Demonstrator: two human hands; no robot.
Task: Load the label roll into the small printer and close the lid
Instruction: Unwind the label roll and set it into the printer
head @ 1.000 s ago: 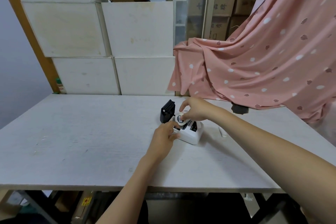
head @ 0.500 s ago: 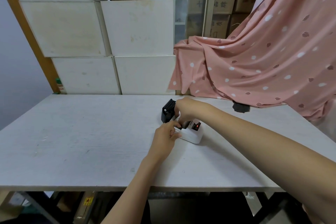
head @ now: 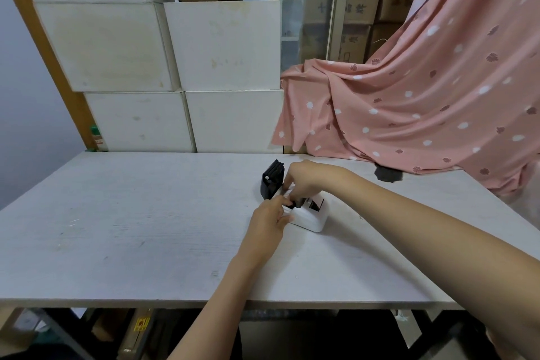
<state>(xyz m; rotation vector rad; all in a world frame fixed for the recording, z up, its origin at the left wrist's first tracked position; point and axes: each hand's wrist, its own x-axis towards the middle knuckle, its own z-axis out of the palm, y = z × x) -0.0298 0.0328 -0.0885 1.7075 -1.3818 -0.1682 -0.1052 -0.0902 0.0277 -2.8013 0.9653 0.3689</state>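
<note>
**Roll at the bay, lid not yet shut**

The printer, small and white, sits on the table right of centre. Its black lid stands raised at the far left end, so closing is outstanding. The roll itself is hidden beneath the fingers; whether it is seated cannot be told, though the open bay shows dark just beside them.

The right hand reaches down over the bay, fingers bunched together on something small. The left hand braces the near end of the printer, fingers curled against it.

Judgement: loading under way; seating unconfirmed, closing remains.

Beyond: white boxes and a pink cloth.
</note>
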